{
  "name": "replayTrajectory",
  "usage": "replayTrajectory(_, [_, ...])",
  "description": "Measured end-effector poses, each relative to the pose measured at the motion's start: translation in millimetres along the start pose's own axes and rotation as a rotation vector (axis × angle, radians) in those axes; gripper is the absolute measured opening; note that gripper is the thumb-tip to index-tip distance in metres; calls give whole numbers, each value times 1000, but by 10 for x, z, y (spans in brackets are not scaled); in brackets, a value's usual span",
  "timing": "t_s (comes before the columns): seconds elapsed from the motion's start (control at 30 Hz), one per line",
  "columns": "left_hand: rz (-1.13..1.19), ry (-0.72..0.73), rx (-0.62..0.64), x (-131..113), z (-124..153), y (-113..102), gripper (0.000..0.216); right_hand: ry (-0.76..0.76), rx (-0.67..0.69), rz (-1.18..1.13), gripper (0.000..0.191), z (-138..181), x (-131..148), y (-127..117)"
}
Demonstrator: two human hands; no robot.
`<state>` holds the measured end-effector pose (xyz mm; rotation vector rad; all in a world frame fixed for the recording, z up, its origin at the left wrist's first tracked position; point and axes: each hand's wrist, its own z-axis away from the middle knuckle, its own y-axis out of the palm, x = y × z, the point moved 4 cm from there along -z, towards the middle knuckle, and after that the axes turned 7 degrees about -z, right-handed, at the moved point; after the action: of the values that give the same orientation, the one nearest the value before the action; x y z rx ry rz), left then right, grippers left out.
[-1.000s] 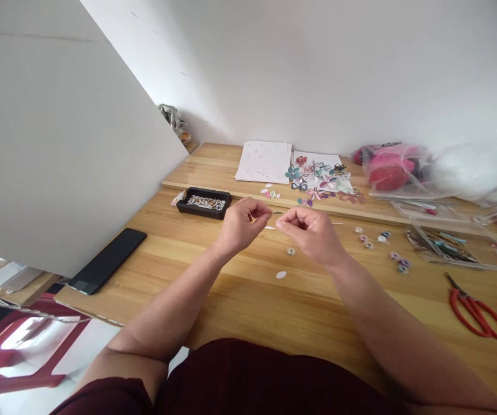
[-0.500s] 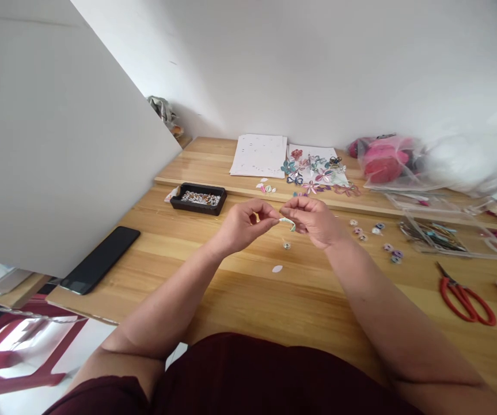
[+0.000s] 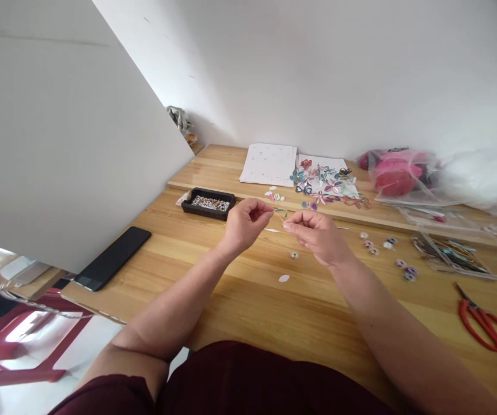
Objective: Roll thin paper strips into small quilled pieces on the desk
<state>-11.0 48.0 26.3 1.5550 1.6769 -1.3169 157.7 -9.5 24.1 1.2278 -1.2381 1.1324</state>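
Observation:
My left hand [image 3: 248, 225] pinches one end of a thin, curved pale-green strip [image 3: 280, 211] between thumb and fingertips. Close by on the right, my right hand [image 3: 317, 235] is also pinched, with a fine thread or wire [image 3: 282, 219] running to its fingertips; which of the two it is I cannot tell. Both hands are held over the wooden table. Below them lie a small bobbin [image 3: 294, 255] and a white leaf-shaped piece [image 3: 283, 278]. Another pale slim piece [image 3: 272, 230] shows beneath the gap between my hands.
A black tray [image 3: 209, 214] of beads and a phone [image 3: 114, 257] are to the left. Behind sit paper sheets [image 3: 269, 164] and colourful flower shapes [image 3: 333, 185]. Rightward are several bobbins [image 3: 411, 270], a clear plastic box [image 3: 490, 270] and red-handled scissors [image 3: 485, 323].
My hands have drawn slightly apart, the right one lower. The curved strip has turned and looks thinner, with a fine strand now showing. The whole view has shifted, so table items appear further right and lower.

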Motion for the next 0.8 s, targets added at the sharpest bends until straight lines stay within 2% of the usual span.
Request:
replayTrajectory(0.1, [-82,50,80,-30,18,27,8,-179,-51,222,19,45,160,-64])
replayTrajectory(0.2, [-97,79,218,-77,58,81,8,-263,-51,318,17,58,237,-102])
replayTrajectory(0.33, [7,81,381,-145,111,133,13,-273,-55,322,17,10,221,-144])
replayTrajectory(0.43, [146,22,431,-147,121,145,20,-184,-42,215,21,-62,114,-169])
replayTrajectory(0.53, [283,-25,389,-116,98,134,26,-8,-21,-17,31,-124,-44,-163])
replayTrajectory(0.63, [325,-36,284,-74,61,110,28,134,19,-192,37,-137,-153,-108])
replayTrajectory(0.73, [305,-63,158,-15,29,82,26,197,47,-214,36,-110,-181,-52])
replayTrajectory(0.8, [272,-87,92,27,12,66,23,186,51,-168,32,-83,-155,-31])
